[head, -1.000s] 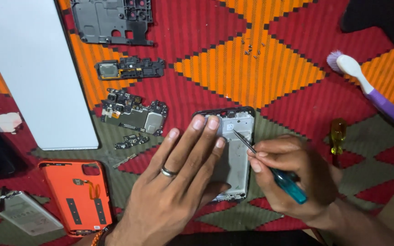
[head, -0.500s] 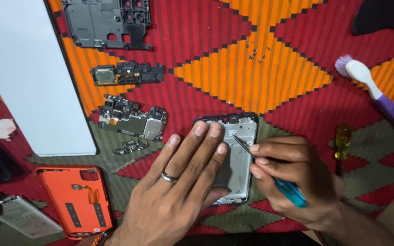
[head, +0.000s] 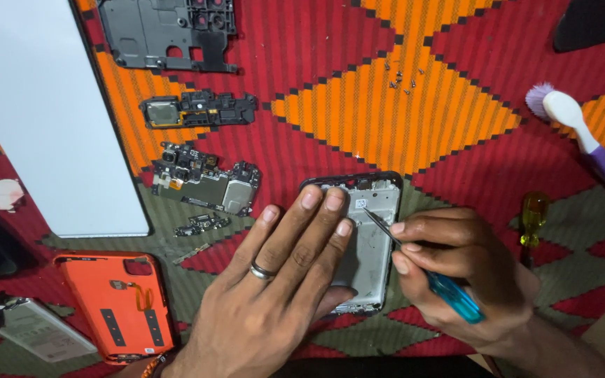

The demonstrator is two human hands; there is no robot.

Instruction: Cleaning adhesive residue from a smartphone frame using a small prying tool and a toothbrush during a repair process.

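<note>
Pinning a stripped phone frame (head: 369, 245) flat on a red-and-orange patterned mat (head: 414, 105), the left hand (head: 274, 294) lies palm down with fingers spread and extended across the frame's left half, a ring on one finger. The right hand (head: 456, 273) has thumb and fingers closed on a blue-handled screwdriver (head: 421, 269), whose thin tip rests inside the frame near its upper end. Doing this well appears to call for steady downward pressure from the flat hand, so the frame cannot skid on the cloth, and a light touch at the tip, kept square to the work. A circuit board (head: 204, 182), a speaker module (head: 197, 110) and a dark cover plate (head: 169, 31) lie well apart to the upper left. Loose screws (head: 399, 75) sit in a small cluster above. An orange back cover (head: 117, 304) lies at lower left, and a yellow-handled screwdriver (head: 533, 217) just right of the working hand.
</note>
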